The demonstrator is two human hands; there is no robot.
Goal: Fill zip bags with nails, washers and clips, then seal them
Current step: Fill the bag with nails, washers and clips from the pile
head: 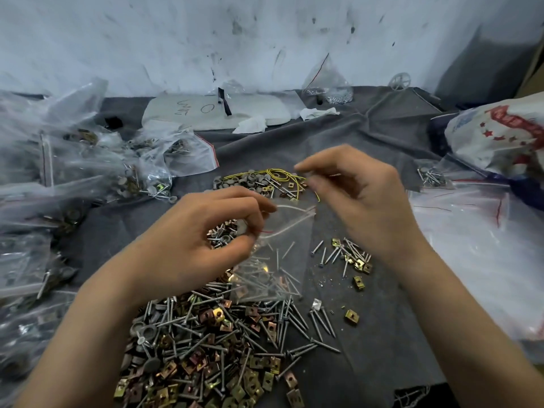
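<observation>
zip bag [273, 260] over nail-and-clip pile [223, 334], long axis 12–6, mouth at 12 | left hand [206, 231] pinching mouth rim from 9 | right hand [362, 201] at 1 o'clock of mouth, fingertips together, load unclear

A handwritten "O" stands on the white pad [191, 116]; the red print on the plastic bag [500, 134] is unreadable.

zip bag [290, 231]; clear, mouth open; nails [277, 257] inside; above nail-and-clip pile [223, 334]
</observation>
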